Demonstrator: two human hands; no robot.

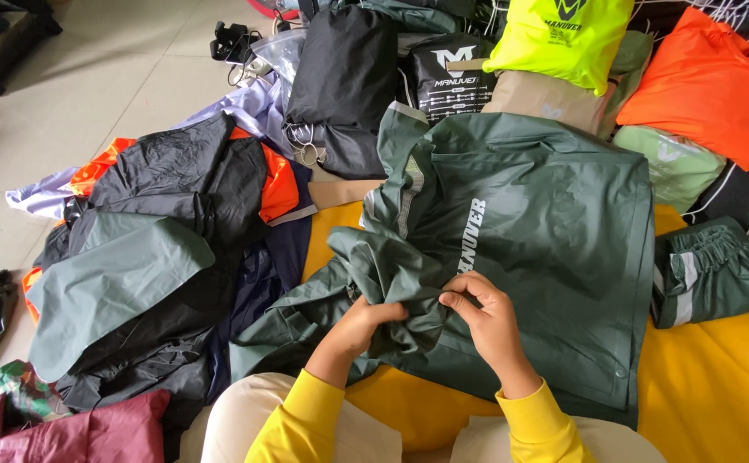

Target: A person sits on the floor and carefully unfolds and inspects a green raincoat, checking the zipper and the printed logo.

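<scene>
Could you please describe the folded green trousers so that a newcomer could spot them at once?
Start at the yellow sheet on the floor and go to its right edge. The folded trousers lie there, right of the spread dark green jacket; only they show a gathered waistband and pale reflective stripes.

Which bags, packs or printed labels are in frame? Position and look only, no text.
Neon yellow drawstring bag: top centre-right, dark print.
Black pouch: left of the yellow bag, white print.
Tan pouch: under the yellow bag, flat.
Pale green pouch: right, below the orange pouch.
Green jacket: centre, white print strip, gripped by left hand and right hand.
</scene>
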